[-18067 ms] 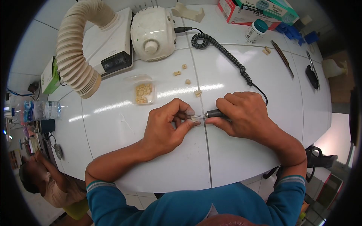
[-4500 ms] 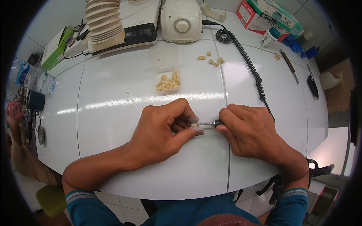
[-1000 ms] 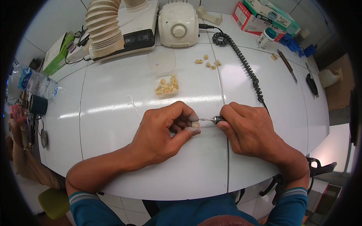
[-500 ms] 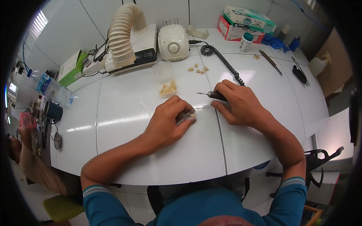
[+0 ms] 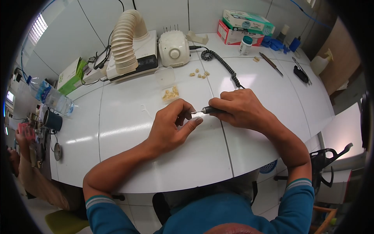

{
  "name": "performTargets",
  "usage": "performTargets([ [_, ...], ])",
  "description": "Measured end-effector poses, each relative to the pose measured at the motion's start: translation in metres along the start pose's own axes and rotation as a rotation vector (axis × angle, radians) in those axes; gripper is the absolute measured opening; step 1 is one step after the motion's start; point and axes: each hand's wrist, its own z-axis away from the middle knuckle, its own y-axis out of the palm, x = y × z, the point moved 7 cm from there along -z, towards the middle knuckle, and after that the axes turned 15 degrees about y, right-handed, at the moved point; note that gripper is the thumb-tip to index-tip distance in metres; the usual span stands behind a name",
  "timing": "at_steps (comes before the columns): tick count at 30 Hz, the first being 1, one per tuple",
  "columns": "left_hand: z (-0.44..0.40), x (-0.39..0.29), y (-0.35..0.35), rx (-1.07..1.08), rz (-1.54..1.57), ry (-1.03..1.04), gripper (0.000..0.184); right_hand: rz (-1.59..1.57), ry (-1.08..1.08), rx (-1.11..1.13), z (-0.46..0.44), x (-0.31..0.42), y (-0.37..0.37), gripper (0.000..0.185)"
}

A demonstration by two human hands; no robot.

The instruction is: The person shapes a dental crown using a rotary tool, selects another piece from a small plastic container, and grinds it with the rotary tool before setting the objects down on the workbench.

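Note:
My right hand (image 5: 243, 108) is closed around a black rotary handpiece (image 5: 209, 110), held almost level with its metal bur pointing left. The bur tip reaches the fingertips of my left hand (image 5: 169, 124). Between that thumb and forefinger I pinch a small tooth-coloured piece, probably a dental crown, now mostly hidden by the fingers and bur. White dust marks the left thumb. Behind the left hand is a clear plastic box (image 5: 165, 78) with its lid open, holding several yellowish crowns (image 5: 170, 93). More loose crowns (image 5: 200, 74) lie on the table beyond.
A white control unit (image 5: 174, 50) with a coiled cord (image 5: 224, 62) stands behind, beside a ribbed extraction hose (image 5: 124, 46). Glove and mask boxes (image 5: 247, 23), a small bottle (image 5: 245, 45) and hand tools (image 5: 271, 63) lie back right. A water bottle (image 5: 54, 97) and a co-worker (image 5: 39, 171) are left.
My right hand has brought the handpiece left and slightly down, so its bur now meets the piece at my left fingertips. The view has shifted slightly.

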Motion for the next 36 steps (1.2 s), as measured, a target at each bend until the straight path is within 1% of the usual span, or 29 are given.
performTargets([
  [2, 0.002, 0.001, 0.000, -0.009, 0.010, 0.016, 0.023, 0.015, -0.042, -0.046, 0.001, 0.004, 0.000, 0.021],
  [5, 0.002, 0.001, -0.001, -0.024, 0.010, 0.044, 0.018, 0.033, -0.048, -0.026, 0.002, 0.008, 0.000, 0.026],
  [8, 0.002, 0.003, -0.001, -0.090, 0.076, -0.023, 0.016, -0.108, 0.060, 0.005, 0.000, 0.000, 0.003, 0.036],
  [11, 0.000, 0.003, -0.002, -0.102, 0.087, -0.070, 0.017, -0.160, 0.189, 0.093, -0.001, -0.010, 0.005, 0.044],
  [14, 0.001, 0.005, -0.002, -0.127, 0.079, -0.080, 0.018, -0.218, 0.232, 0.135, -0.001, -0.013, 0.005, 0.045],
  [17, 0.003, 0.007, -0.004, -0.124, 0.070, -0.142, 0.019, -0.266, 0.220, 0.159, -0.001, -0.013, 0.005, 0.045],
  [23, 0.002, 0.007, -0.005, -0.115, 0.061, -0.152, 0.019, -0.291, 0.208, 0.165, -0.001, -0.011, 0.005, 0.044],
  [32, 0.001, 0.002, -0.003, -0.091, 0.113, -0.122, 0.020, -0.311, 0.122, -0.016, 0.005, -0.003, -0.008, 0.035],
  [36, 0.002, 0.004, -0.003, -0.096, 0.129, -0.110, 0.019, -0.298, 0.106, -0.045, 0.006, -0.002, -0.010, 0.032],
])
